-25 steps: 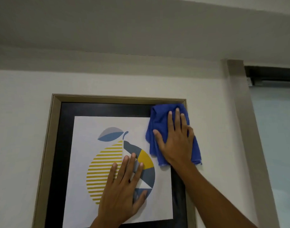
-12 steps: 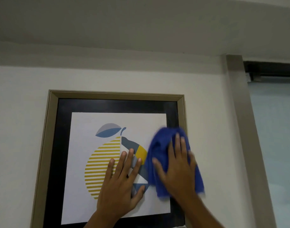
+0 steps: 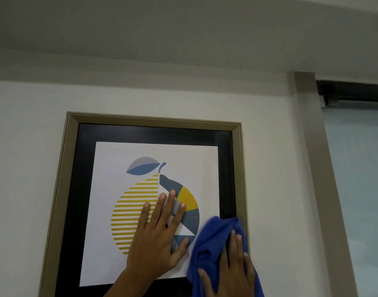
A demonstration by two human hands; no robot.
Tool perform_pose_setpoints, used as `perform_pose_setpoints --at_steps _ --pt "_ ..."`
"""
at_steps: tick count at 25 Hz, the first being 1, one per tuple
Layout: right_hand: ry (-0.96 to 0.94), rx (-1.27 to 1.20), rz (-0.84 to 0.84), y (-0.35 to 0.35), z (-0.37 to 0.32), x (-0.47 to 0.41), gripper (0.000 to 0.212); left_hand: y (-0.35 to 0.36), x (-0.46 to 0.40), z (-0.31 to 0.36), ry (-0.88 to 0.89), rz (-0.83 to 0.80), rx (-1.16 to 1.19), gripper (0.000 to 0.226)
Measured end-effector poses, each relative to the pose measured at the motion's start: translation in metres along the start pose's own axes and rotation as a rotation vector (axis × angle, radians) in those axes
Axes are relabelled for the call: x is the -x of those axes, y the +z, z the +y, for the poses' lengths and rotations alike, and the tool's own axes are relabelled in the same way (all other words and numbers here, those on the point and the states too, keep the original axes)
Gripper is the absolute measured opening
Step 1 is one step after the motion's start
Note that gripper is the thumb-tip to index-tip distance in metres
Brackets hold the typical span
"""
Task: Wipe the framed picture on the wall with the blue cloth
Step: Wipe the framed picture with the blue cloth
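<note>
No readable text, label or number anywhere.

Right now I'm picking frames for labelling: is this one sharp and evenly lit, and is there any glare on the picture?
Head view: dim, flat light, no glare on the framed picture; its print is crisp; the blue cloth under the right hand looks slightly soft; the left hand is sharp.

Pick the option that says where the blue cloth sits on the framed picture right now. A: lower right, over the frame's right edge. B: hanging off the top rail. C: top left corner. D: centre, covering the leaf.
A: the right hand presses the blue cloth against the lower right of the framed picture, overlapping its right edge, while the left hand lies flat on the fruit print.
</note>
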State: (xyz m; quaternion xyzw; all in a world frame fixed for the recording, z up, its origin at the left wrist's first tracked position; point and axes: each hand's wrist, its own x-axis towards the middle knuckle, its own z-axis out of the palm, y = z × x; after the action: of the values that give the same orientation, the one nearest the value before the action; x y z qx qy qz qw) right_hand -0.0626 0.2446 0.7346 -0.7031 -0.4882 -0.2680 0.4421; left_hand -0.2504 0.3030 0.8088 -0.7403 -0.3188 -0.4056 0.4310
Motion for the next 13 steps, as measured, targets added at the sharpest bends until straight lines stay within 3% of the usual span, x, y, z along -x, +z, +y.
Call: perform_pose_setpoints --at_steps 4,8,10,13 --pt "-0.263 0.081 0.226 -0.041 -0.019 -0.063 0.089 0.001 0.0 0.002 0.005 0.02 -0.013 0.081" --pt "-0.265 0.033 0.352 -0.101 -0.065 -0.177 0.083 0.004 -0.001 0.004 0.003 0.043 -0.014 0.08" --pt "-0.25 0.059 0.36 -0.097 -0.066 -0.177 0.08 0.008 0.0 0.004 0.002 0.057 -0.008 0.079" --pt "-0.202 0.027 0.322 -0.044 -0.038 -0.094 0.08 0.005 0.001 0.004 0.005 0.067 -0.015 0.08"
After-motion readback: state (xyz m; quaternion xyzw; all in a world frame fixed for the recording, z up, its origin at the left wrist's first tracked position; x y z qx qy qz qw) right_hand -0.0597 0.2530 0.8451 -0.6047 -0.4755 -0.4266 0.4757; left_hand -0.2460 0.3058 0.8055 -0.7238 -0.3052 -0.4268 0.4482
